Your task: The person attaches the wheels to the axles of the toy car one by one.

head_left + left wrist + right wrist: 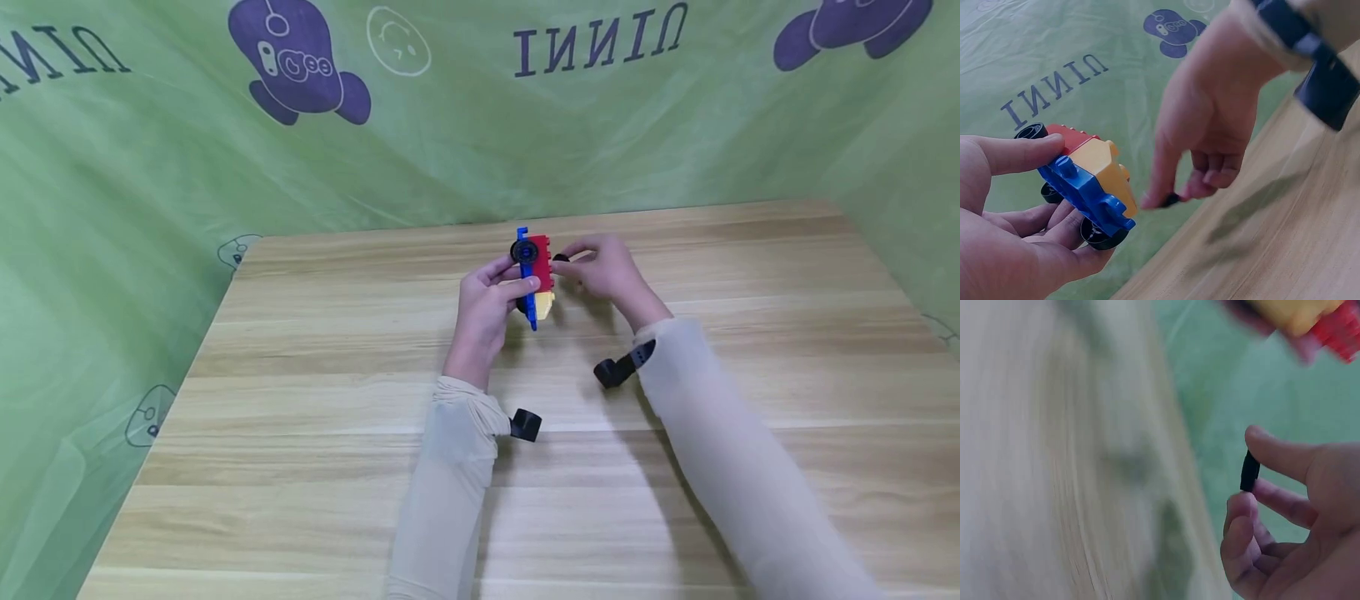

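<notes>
A toy car (541,265) of building blocks, with a blue base, red and yellow blocks on top and black wheels, is raised over the table. My left hand (483,310) grips it, the thumb lying along one side and the other fingers beneath. To the right of the car, my right hand (606,271) pinches a small black wheel (1250,471) between thumb and fingers. The wheel appears nearly edge-on in the right wrist view. In the left wrist view a gap separates it from the yellow block (1097,161). The base's far side is partly hidden.
A wood-grain table (315,400) stretches beneath both arms. Behind it hangs a green printed curtain (465,150), reaching round to both sides. Black camera mounts (526,425) stick out from the wrists over the table.
</notes>
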{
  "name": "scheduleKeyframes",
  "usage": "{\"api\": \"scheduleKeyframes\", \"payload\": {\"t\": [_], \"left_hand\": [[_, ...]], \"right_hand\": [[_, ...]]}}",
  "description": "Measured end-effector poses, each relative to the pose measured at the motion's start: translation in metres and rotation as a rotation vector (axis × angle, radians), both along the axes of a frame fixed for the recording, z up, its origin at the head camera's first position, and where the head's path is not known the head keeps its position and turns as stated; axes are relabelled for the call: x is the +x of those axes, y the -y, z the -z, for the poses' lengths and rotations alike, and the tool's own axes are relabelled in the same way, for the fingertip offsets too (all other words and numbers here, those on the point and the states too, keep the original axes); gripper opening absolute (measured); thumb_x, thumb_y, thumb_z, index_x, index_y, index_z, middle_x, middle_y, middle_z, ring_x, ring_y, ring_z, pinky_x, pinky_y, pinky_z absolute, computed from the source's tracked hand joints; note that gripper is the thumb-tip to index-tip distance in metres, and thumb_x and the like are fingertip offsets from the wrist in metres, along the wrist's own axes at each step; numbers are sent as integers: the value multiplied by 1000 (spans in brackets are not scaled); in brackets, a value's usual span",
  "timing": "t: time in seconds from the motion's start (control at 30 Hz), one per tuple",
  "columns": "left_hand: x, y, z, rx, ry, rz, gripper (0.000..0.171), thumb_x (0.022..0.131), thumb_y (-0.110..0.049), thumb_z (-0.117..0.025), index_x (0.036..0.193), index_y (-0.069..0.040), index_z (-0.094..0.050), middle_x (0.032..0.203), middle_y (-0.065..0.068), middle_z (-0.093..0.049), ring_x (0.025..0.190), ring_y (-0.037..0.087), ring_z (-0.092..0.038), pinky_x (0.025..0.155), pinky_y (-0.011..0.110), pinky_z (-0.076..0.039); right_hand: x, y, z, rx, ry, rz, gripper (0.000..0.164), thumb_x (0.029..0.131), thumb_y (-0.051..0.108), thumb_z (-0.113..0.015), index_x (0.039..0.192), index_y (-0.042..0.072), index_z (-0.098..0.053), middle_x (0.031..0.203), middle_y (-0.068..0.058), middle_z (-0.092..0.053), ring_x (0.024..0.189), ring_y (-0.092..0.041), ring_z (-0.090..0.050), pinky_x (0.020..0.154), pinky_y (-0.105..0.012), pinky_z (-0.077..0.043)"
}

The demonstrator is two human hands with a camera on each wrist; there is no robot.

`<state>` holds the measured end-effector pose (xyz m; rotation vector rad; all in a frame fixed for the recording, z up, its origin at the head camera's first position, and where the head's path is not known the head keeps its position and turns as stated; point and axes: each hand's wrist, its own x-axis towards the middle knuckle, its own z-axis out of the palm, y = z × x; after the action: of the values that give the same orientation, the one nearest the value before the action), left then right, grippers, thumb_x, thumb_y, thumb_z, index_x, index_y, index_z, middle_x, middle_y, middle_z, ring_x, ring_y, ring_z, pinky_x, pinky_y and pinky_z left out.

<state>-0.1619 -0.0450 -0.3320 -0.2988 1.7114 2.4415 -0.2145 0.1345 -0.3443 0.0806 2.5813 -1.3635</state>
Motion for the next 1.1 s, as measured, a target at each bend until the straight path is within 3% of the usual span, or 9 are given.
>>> {"api": "scheduleKeyframes", "payload": {"t": [0.2, 0.37, 0.53, 0.67, 0.83, 1.1], "left_hand": [[0, 0, 0, 18, -16, -22, 52, 85, 8, -72, 135, 4, -59, 99, 4, -64, 92, 15, -66, 86, 24, -53], [-1, -1, 0, 23, -33, -45, 52, 83, 9, -73, 133, 5, -59, 104, 8, -62, 88, 14, -64, 82, 23, -52], [-1, 0, -1, 16, -32, -60, 54, 82, 9, -73, 135, 5, -59, 105, 8, -63, 87, 14, -65, 80, 22, -52], [-1, 1, 0, 7, -26, -64, 54, 83, 9, -73, 134, 5, -59, 102, 6, -64, 88, 14, -66, 81, 22, -52], [-1, 2, 3, 5, -19, -58, 53, 83, 9, -73, 134, 4, -59, 102, 5, -65, 90, 15, -66, 83, 23, -53], [-3, -1, 5, -23, -2, -88, 52, 83, 5, -76, 133, 2, -61, 98, 4, -66, 91, 15, -66, 89, 25, -49]], "right_hand": [[35, 1, -12, -190, 8, 74, 50, 93, 40, -72, 130, 7, -64, 122, -16, -68, 91, -24, -66, 83, -34, -58], [59, -1, -22, -343, -2, 107, 46, 97, 27, -68, 132, -1, -59, 119, -13, -65, 83, -14, -69, 79, -26, -60], [70, -3, -27, -619, 12, 115, 37, 100, 10, -59, 132, -8, -54, 105, -7, -66, 82, -12, -71, 79, -22, -60], [72, -5, -27, -794, 29, 102, 31, 98, 1, -60, 127, -10, -57, 101, -6, -69, 83, -14, -72, 81, -24, -60], [74, -5, -28, -776, 7, 70, 35, 95, 5, -68, 126, -9, -60, 98, -4, -73, 82, -12, -73, 78, -24, -61], [76, 1, -29, -507, -16, -33, 39, 97, 17, -69, 128, -4, -65, 96, 6, -70, 82, -13, -64, 77, -22, -58]]}}
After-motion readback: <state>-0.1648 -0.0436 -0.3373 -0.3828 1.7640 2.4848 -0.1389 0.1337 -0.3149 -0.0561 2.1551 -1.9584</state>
